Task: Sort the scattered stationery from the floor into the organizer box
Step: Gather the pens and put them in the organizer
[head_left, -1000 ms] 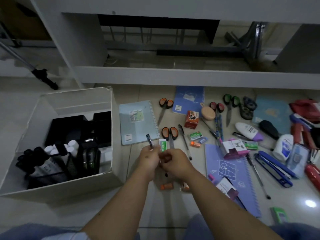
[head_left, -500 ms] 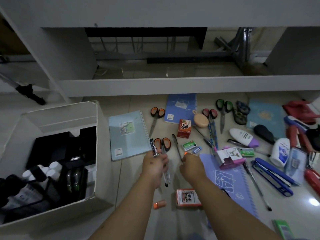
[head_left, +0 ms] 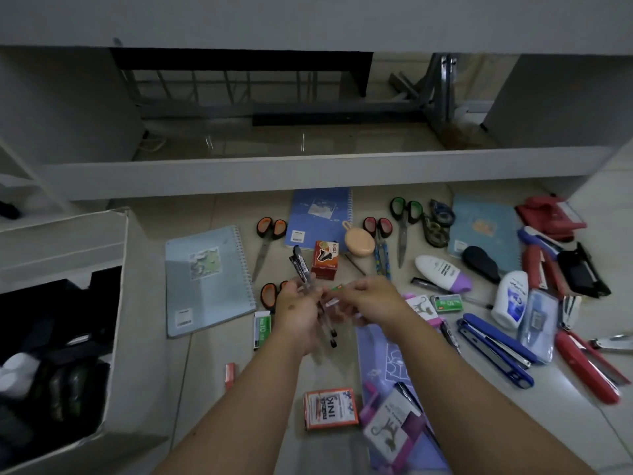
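1. Left hand [head_left: 297, 311]: now grips a bundle of pens [head_left: 303, 272], one more than a second ago.
2. Right hand [head_left: 371, 299]: pinching a small item, unclear.
3. Organizer box [head_left: 133, 337]: near left; delivery likely next.
4. Scissors [head_left: 267, 246], notebooks [head_left: 205, 279]: far floor, unsorted.

floor [head_left: 212, 371]: smooth glossy tile. box [head_left: 137, 337]: matt white cardboard. scissors [head_left: 402, 231]: metal blades, plastic grips. notebook [head_left: 209, 279]: paper cover, wire spiral. stapler [head_left: 496, 351]: glossy plastic.
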A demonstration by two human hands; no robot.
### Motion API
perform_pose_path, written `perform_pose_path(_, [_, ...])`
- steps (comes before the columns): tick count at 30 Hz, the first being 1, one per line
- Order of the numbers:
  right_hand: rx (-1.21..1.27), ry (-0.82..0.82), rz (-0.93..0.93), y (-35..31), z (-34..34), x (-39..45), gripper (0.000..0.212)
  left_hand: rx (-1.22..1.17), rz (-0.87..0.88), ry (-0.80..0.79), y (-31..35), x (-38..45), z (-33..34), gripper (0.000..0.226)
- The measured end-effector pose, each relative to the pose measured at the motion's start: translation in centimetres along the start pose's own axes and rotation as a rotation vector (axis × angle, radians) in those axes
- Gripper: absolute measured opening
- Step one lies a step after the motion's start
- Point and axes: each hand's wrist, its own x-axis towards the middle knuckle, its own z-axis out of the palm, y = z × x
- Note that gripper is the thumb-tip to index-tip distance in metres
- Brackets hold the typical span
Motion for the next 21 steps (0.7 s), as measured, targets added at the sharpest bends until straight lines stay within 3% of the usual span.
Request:
perform_pose_path(3, [-0.521, 0.317, -0.054, 1.1, -1.5, 2.9, 0.018, -0.026, -0.009, -0.009, 0.6, 0.4, 0.6, 0.012])
perform_pose_path(5, [-0.835, 0.327, -0.003, 1.8, -1.6, 3.8, 0.022, -0.013, -0.004, -0.017, 0.6, 0.8, 0.8, 0.015])
perform_pose_path(7, [-0.999, 0.307, 0.043, 2.0, -1.3, 4.1, 0.029, 0.008, 0.006, -0.011, 0.4, 1.3, 0.8, 0.018])
perform_pose_path(15, [-1.081, 0.284, 0.135, 1.6, -1.2, 3.9, 0.035, 0.124, 0.054, -0.020, -0.2, 1.8, 1.5, 0.024])
perform_pose_path(21, [-0.965, 0.310, 0.056, 0.9, -2.4, 2.5, 0.035, 0.259, 0.197, -0.047, 0.1, 1.1, 2.1, 0.026])
